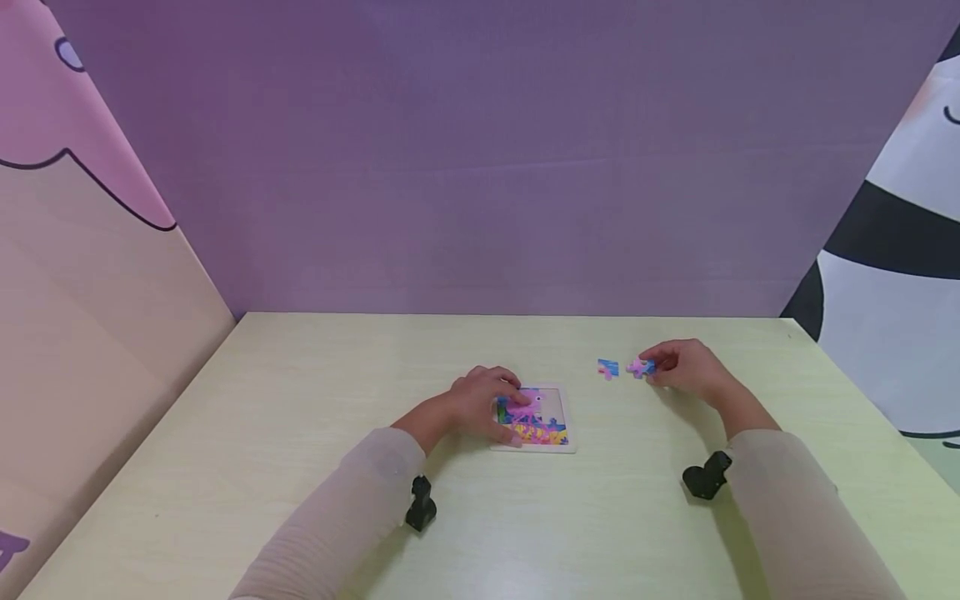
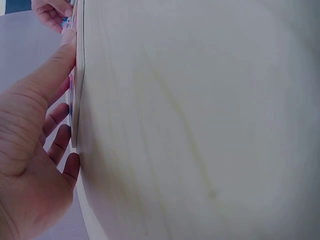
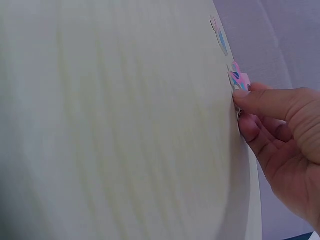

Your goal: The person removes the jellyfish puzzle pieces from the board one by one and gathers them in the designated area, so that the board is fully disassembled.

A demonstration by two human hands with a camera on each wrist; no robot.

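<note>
The pink puzzle piece [image 1: 639, 367] lies on the table [image 1: 300, 433] to the right of the puzzle board [image 1: 534, 418], at the fingertips of the right hand [image 1: 686, 371], which pinches its near edge with curled fingers. A blue piece [image 1: 607, 367] sits between them. The left hand [image 1: 480, 404] rests on the board's left edge, fingers bent over it and thumb along its side.
</note>
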